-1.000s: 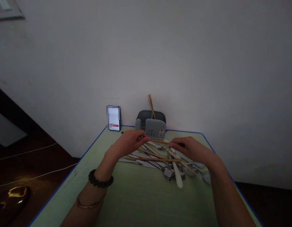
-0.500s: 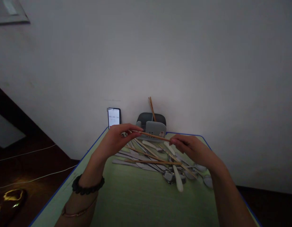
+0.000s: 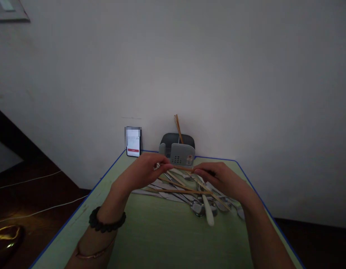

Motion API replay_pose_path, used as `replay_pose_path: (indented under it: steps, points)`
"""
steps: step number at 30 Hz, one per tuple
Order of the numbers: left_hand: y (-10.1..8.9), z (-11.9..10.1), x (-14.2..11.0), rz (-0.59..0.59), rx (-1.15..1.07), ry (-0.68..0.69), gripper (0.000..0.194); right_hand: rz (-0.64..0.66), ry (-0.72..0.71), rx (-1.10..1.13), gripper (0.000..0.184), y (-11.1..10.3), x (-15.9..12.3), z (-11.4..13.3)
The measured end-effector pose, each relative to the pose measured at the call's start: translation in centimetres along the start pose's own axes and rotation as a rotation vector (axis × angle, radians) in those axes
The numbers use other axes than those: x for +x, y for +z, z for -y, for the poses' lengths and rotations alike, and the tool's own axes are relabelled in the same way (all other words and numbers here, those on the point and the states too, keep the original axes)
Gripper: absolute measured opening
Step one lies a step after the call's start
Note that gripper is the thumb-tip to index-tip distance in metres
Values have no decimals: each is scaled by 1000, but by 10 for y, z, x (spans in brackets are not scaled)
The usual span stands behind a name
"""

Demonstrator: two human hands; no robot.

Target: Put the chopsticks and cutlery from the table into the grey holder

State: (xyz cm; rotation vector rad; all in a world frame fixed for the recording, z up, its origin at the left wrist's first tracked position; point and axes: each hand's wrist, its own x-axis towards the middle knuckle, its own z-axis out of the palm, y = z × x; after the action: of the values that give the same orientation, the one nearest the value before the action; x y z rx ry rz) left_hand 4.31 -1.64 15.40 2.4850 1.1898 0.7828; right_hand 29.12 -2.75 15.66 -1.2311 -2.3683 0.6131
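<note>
Between my two hands a wooden chopstick lies nearly level above a pile of cutlery. My left hand pinches its left end, and the fingertips of my right hand close on its right end. Below them, loose chopsticks, knives and spoons lie crossed over one another, with a white-handled piece pointing toward me. Behind my hands stands a grey cutlery holder with a few chopsticks upright in it, leaning left.
A phone with a lit screen leans on the wall at the table's back left. The green table has a blue edge and touches the wall. White cables run at the left.
My hands have come closer together along the chopstick, so less of it shows between them. It now lies more level and slightly lower. The phone's screen display has changed.
</note>
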Motion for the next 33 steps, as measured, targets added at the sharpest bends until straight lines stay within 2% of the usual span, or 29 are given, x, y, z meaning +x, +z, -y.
replay_pose_path:
  steps: [4, 9, 13, 17, 22, 27, 33]
  points:
    - [3, -1, 2, 78, -9, -16, 25, -25, 6, -34, 31, -4, -3, -1]
    - [7, -2, 2, 42, -51, -11, 21, -85, 18, -55, 22, -8, -7, -2]
    - [9, -2, 1, -21, -63, -11, 18, -70, 20, -20, 20, -11, -9, 1]
    - [8, -2, 0, -16, -64, -11, 14, -59, 23, -14, 20, -11, -10, 3]
    - [6, -3, 0, 128, -57, -34, 19, -81, 12, -66, 19, -10, -10, 4]
    - [5, -1, -1, 339, -56, -43, 29, -14, 16, -85, 14, -5, -9, 6]
    - [3, -3, -2, 402, -57, -16, 26, 43, 30, -47, 15, -1, -7, 5]
